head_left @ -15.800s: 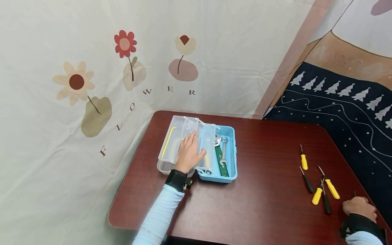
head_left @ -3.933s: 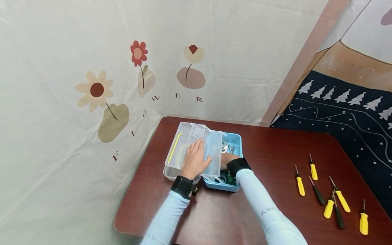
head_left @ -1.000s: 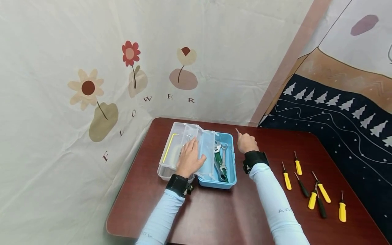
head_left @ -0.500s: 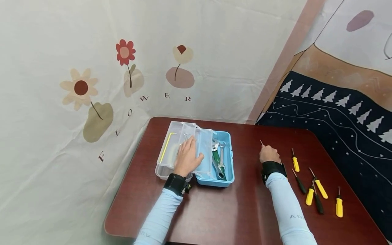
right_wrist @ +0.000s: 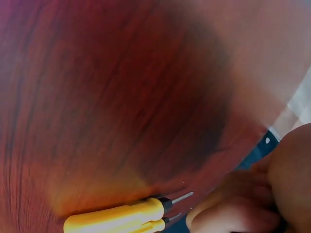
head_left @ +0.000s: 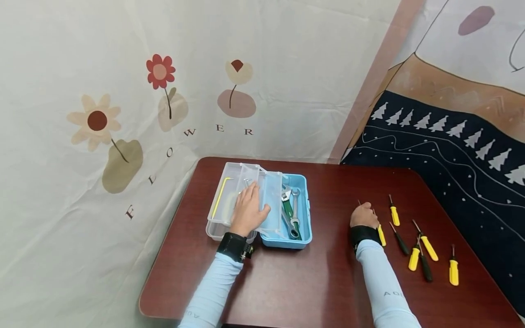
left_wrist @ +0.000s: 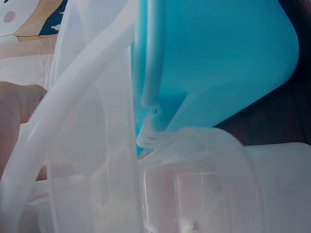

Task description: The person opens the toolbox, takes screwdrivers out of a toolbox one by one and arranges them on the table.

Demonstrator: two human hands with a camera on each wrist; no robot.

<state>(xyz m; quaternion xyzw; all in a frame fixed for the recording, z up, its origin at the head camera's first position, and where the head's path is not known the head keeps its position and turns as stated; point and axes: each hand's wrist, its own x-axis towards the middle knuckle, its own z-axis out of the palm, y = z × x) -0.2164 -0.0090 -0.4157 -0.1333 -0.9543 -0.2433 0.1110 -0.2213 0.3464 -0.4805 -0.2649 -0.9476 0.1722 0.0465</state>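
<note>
My left hand [head_left: 247, 210] lies with straight fingers on a clear plastic tray [head_left: 272, 200], tilted over the left part of a light blue toolbox [head_left: 286, 244]. Inside the box lie a green-handled adjustable wrench [head_left: 288, 209], a combination wrench [head_left: 295, 208] and a ratchet wrench [head_left: 293, 233]. A yellow hex key [head_left: 220, 198] shows at the tray's left. My right hand [head_left: 364, 215], fingers curled, grips what looks like a screwdriver [head_left: 359, 202]; only its thin shaft shows. Beside that hand lies a yellow screwdriver [head_left: 381, 235], seen also as a yellow handle [right_wrist: 114, 217] in the right wrist view.
Several other yellow and black screwdrivers, among them a black one [head_left: 402, 242] and a yellow one [head_left: 453, 272], lie at the right of the brown table [head_left: 262, 291]. A printed cloth [head_left: 295, 91] hangs behind the table's back edge.
My right hand was in the toolbox earlier; it has come out and moved right to the screwdrivers. Since the oldest frame, another yellow screwdriver lies on the table. My left hand stays on the tray.
</note>
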